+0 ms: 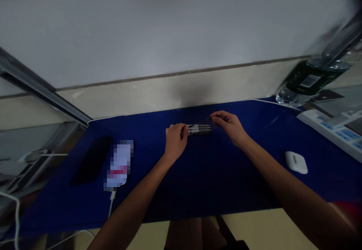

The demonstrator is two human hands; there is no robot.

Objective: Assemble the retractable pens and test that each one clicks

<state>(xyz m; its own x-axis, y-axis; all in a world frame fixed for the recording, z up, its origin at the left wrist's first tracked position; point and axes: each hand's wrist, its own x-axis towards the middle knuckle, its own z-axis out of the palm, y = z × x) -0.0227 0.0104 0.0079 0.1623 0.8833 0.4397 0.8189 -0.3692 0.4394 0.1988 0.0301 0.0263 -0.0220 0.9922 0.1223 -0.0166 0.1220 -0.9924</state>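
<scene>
A small row of white-and-grey pens [199, 130] lies side by side on the blue table top [215, 178], tips pointing right. My left hand [175, 140] is closed around their left ends, which its fingers partly hide. From there a thin dark strand [201, 122] runs up to the right, above the pens. Its far end is pinched between the thumb and fingers of my right hand [228, 128], just right of the pen tips. Whether the strand is a band or a cord I cannot tell.
To the left lie a lit phone [120, 163] on a white cable and a dark flat object [93, 159]. On the right are a white earbud case [296, 162], a white power strip [333, 129] and a large water bottle [304, 78]. A wall [147, 95] closes off the back.
</scene>
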